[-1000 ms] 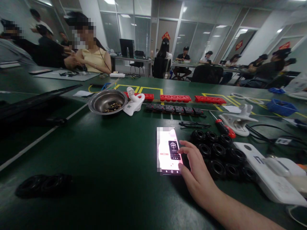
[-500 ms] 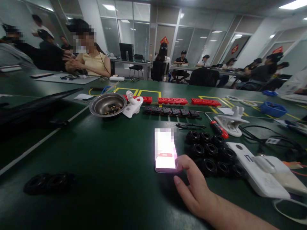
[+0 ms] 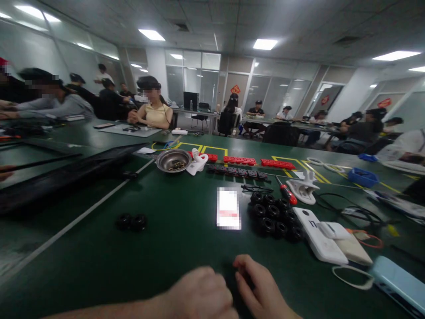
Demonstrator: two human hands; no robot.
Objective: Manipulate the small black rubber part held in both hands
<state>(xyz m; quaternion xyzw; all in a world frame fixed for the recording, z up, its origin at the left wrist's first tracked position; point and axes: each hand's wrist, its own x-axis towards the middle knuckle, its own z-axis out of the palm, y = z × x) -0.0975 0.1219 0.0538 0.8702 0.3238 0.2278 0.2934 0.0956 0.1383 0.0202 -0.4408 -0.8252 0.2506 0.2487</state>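
Observation:
My left hand [image 3: 203, 293] is closed in a fist low in the head view, above the table's near side. Its palm and fingertips are hidden, so whatever it may hold does not show. Just right of it, my right hand [image 3: 260, 287] has loosely bent fingers, with a gap between thumb and forefinger and nothing visible in it. Beyond both hands, a phone [image 3: 228, 209] with a bright screen lies flat on the green table [image 3: 179, 241], touched by neither. A cluster of black ring-shaped parts [image 3: 272, 211] sits to its right, and a pair of similar black parts [image 3: 131, 221] to its left.
Farther back are a metal bowl [image 3: 173, 160] of small brass-coloured pieces, red trays [image 3: 239, 160] and a black strip [image 3: 237, 172]. On the right lie a red-black screwdriver [image 3: 288, 194], white clamp [image 3: 303, 188], white device [image 3: 320, 235], light-blue case [image 3: 398, 281] and blue basket [image 3: 362, 177]. Other people sit beyond.
My right hand has drawn back from the phone toward me. My left hand has come into view as a fist. The camera has tilted up and the phone stays on the table.

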